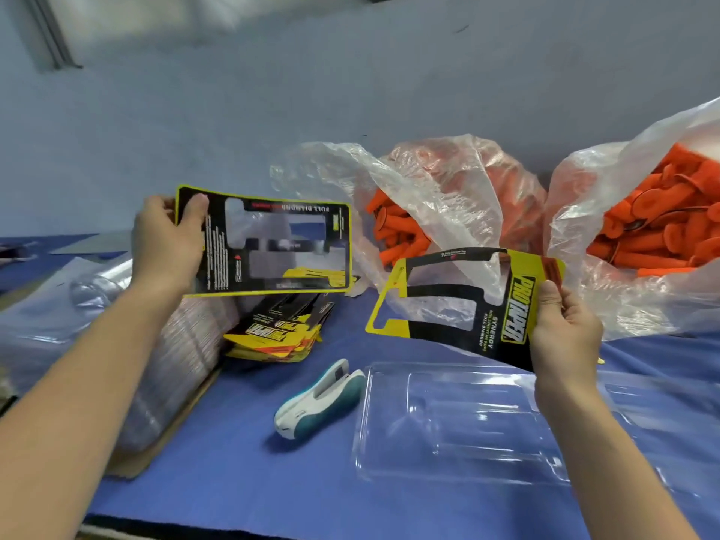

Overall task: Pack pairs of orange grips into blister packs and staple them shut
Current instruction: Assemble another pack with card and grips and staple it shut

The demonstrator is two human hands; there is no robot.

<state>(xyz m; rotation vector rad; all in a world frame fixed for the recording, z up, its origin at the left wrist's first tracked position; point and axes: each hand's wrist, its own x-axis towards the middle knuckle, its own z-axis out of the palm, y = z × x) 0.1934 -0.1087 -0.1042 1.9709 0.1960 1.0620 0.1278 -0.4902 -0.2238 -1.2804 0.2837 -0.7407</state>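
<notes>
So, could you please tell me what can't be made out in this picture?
Head view:
- fine print on the back card, pinched by the left hand: motion blur.
- the right bag: cut off by the right edge.
- orange grips in the middle bag: mostly veiled by crinkled plastic, uncountable.
- the stapler: any staples hidden inside.
- the front card, near corner: behind the right hand.

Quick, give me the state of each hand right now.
Left hand: grips the black card insert by its edge, held above the table.
Right hand: pinches the yellow card insert by its end.
</notes>
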